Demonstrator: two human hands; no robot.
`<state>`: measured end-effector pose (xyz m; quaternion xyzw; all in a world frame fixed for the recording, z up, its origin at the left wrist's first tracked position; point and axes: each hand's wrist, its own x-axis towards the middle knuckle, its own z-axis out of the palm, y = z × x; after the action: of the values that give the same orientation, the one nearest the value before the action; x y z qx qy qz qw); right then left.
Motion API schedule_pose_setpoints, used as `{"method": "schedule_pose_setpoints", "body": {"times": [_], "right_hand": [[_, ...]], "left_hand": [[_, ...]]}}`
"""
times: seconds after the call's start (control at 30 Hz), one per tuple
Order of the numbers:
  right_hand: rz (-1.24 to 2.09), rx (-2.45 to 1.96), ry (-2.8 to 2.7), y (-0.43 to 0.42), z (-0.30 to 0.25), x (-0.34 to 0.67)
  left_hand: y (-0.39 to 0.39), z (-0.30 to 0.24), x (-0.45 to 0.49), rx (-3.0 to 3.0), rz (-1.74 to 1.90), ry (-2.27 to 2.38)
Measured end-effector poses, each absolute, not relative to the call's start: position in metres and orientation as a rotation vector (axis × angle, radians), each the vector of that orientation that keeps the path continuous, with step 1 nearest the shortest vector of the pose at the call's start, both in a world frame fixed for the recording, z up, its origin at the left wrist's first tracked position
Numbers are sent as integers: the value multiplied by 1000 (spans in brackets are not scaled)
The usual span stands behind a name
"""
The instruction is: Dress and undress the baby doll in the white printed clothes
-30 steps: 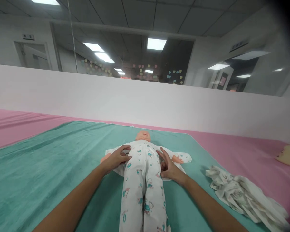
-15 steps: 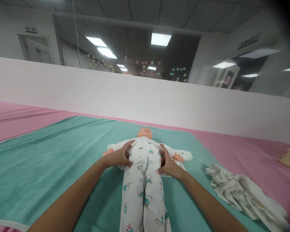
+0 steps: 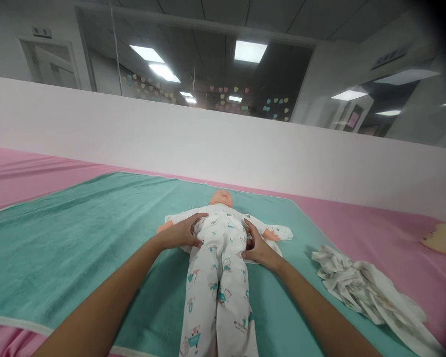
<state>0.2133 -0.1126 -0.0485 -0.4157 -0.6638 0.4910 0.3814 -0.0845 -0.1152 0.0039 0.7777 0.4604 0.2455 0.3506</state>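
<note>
Doll (image 3: 221,199) lies on teal blanket (image 3: 96,248)

Printed white trousers (image 3: 204,272) cover it from the chest toward six o'clock. The left hand (image 3: 179,233) at nine o'clock and right hand (image 3: 259,249) at three touch them, thumbs apart from fingers. Forearms (image 3: 119,292) angle in from seven and five.

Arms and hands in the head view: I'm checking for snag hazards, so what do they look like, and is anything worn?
The left forearm and right forearm show no sleeves. No gloves, watch or bracelet show on the left hand or right hand.
</note>
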Motion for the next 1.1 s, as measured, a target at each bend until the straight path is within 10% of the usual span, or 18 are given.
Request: {"method": "schedule_pose_setpoints", "body": {"times": [1.1], "right_hand": [[923, -1229, -2028, -153, -19, 204]], "left_hand": [[-144, -16, -82, 2285, 569, 1454]]}}
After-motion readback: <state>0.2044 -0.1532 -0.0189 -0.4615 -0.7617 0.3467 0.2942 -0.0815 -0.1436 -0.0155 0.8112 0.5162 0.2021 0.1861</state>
